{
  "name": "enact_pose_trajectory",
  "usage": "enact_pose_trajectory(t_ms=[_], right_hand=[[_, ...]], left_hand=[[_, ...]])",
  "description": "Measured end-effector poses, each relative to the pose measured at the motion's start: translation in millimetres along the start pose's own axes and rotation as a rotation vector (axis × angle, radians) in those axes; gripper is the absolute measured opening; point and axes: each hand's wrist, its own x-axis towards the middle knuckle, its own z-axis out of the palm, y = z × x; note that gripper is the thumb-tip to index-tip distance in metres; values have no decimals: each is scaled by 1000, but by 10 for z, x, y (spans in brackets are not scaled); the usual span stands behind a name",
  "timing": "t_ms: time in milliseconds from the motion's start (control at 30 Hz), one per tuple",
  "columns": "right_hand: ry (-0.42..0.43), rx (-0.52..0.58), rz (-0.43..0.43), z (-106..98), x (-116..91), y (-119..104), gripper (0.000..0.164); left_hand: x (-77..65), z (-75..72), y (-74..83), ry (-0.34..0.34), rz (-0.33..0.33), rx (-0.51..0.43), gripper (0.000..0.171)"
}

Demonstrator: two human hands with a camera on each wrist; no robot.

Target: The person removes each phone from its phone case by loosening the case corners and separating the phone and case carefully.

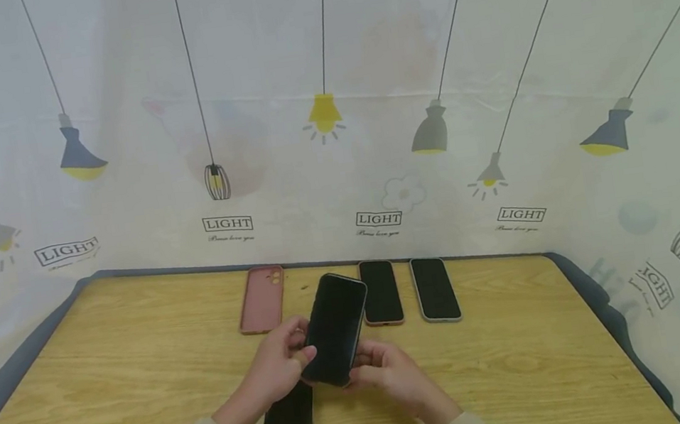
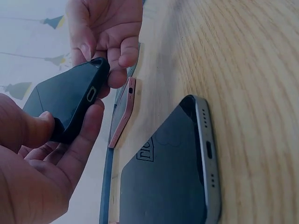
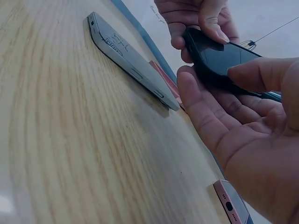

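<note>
Both hands hold a smartphone in a dark case (image 1: 337, 327) above the table, its black screen facing up and tilted. My left hand (image 1: 276, 363) grips its left side, thumb over the screen edge and fingers underneath. At the lower right corner my right hand (image 1: 390, 374) pinches it between thumb and fingers. The left wrist view shows the charging-port end of the dark case (image 2: 91, 95). Below the hands, a silver-edged phone (image 1: 290, 410) lies screen up on the table, partly covered by the left hand and the held phone.
A pink phone case (image 1: 263, 299) lies at the back left of the wooden table (image 1: 140, 360). Toward the back right are a phone with a pink edge (image 1: 381, 292) and one with a white edge (image 1: 435, 289). Behind stands a curtain (image 1: 267, 49) printed with lamps.
</note>
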Motion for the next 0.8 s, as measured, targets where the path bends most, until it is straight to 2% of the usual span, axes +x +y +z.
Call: enact_pose_trajectory(t_ms=[167, 400, 633, 800], right_hand=[[35, 12, 41, 22, 1, 18, 45], [36, 11, 39, 51, -23, -2, 45], [131, 10, 73, 134, -4, 0, 43], [187, -6, 78, 177, 30, 27, 42]], left_hand=[[-1, -2, 11, 9, 18, 39, 19], [0, 6, 20, 30, 34, 109, 19], [-4, 48, 25, 11, 34, 65, 21], [10, 77, 19, 8, 25, 93, 22]])
